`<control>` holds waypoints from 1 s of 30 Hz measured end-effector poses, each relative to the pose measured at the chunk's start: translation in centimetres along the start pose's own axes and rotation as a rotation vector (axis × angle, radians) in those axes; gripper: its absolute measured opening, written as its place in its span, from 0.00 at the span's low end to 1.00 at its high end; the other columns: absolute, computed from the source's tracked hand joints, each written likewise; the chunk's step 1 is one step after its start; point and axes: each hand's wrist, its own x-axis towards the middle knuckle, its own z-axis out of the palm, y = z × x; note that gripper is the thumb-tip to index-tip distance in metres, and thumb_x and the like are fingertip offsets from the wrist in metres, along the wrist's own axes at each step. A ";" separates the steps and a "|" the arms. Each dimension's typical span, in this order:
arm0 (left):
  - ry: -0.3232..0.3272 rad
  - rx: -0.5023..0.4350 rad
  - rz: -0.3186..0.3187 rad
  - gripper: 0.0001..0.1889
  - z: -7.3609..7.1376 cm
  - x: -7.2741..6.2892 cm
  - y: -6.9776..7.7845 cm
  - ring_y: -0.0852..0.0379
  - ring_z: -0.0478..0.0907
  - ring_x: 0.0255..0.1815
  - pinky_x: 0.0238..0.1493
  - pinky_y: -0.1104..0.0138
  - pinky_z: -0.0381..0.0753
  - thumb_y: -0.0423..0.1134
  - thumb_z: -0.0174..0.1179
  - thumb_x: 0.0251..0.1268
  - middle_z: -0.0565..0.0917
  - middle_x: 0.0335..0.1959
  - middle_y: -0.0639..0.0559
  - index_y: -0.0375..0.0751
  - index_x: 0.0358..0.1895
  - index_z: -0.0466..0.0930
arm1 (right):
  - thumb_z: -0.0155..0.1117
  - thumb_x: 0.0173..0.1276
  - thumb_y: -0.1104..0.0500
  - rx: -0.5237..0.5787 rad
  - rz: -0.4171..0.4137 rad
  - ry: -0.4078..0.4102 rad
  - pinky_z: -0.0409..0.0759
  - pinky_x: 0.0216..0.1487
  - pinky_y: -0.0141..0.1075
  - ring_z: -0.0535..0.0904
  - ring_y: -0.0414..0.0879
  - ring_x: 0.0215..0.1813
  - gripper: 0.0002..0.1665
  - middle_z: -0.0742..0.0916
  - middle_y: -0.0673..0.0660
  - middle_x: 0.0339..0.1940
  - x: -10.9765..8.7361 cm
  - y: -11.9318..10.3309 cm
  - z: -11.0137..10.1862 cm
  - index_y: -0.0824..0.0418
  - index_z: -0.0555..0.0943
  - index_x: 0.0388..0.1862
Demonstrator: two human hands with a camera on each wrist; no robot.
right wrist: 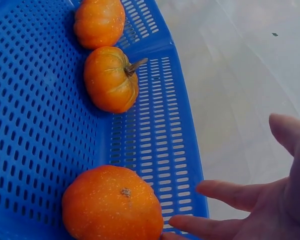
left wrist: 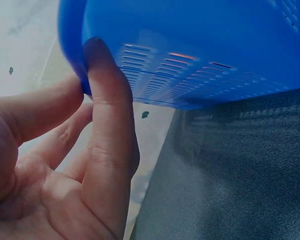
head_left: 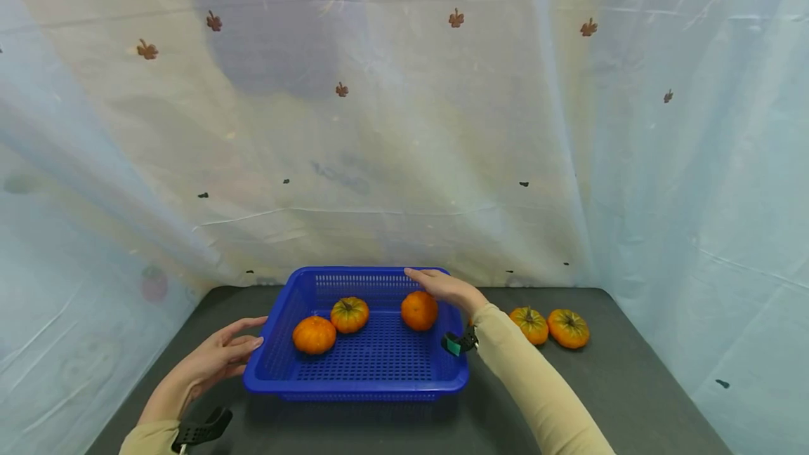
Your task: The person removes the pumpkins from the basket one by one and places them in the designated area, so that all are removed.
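Observation:
A blue perforated plastic basket [head_left: 373, 388] stands on the dark table with three small pumpkins inside. My left hand [head_left: 205, 364] is at its left rim; in the left wrist view, thumb and fingers [left wrist: 110, 125] pinch the rim from two sides. My right hand [head_left: 445, 286] is over the back right corner, its fingers extended and holding nothing. Just below it lies a round orange pumpkin [head_left: 419, 311]. In the right wrist view, spread fingertips [right wrist: 210, 187] are close to the basket rim and that pumpkin. A yellow-striped pumpkin [head_left: 350, 314] and another orange pumpkin [head_left: 314, 335] sit towards the left.
Two yellow-striped pumpkins, one inner [head_left: 529, 325] and one outer [head_left: 568, 328], rest on the table right of the basket. A bit of orange shows behind the right wrist. Pale sheeting [head_left: 392, 160] with small leaf shapes hangs behind the table [head_left: 632, 399].

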 end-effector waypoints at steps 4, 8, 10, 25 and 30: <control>0.018 0.005 -0.009 0.36 0.0 0.1 0.0 0.43 0.79 0.52 0.49 0.50 0.79 0.45 0.56 0.71 0.78 0.56 0.41 0.39 0.75 0.48 | 0.46 0.71 0.34 0.008 0.028 0.005 0.65 0.65 0.51 0.64 0.60 0.69 0.45 0.70 0.66 0.68 0.2 0.0 0.1 0.68 0.63 0.71; 0.032 0.013 -0.019 0.37 0.0 0.1 -0.1 0.43 0.79 0.52 0.49 0.50 0.79 0.46 0.56 0.70 0.77 0.56 0.40 0.39 0.75 0.49 | 0.46 0.72 0.35 -0.018 0.051 0.021 0.64 0.65 0.51 0.63 0.60 0.69 0.44 0.69 0.65 0.69 0.7 0.3 0.2 0.68 0.63 0.71; 0.029 0.015 -0.018 0.37 0.0 0.1 -0.1 0.43 0.79 0.52 0.49 0.50 0.79 0.46 0.56 0.71 0.77 0.57 0.40 0.39 0.75 0.48 | 0.46 0.72 0.34 -0.051 0.058 0.028 0.63 0.66 0.52 0.62 0.60 0.70 0.45 0.69 0.66 0.69 0.9 0.5 0.3 0.68 0.63 0.71; 0.034 0.018 -0.012 0.36 0.1 0.0 0.0 0.42 0.79 0.51 0.49 0.50 0.79 0.45 0.56 0.71 0.77 0.56 0.40 0.38 0.74 0.48 | 0.49 0.71 0.35 -0.179 0.037 0.019 0.62 0.66 0.52 0.64 0.59 0.69 0.43 0.71 0.64 0.67 1.1 0.7 0.7 0.67 0.67 0.68; 0.030 0.016 -0.013 0.36 0.1 0.0 0.0 0.43 0.79 0.52 0.49 0.50 0.79 0.45 0.56 0.71 0.77 0.56 0.39 0.38 0.74 0.48 | 0.58 0.70 0.47 -0.303 -0.029 0.002 0.70 0.60 0.50 0.71 0.57 0.62 0.30 0.77 0.62 0.61 1.4 1.2 0.9 0.67 0.74 0.62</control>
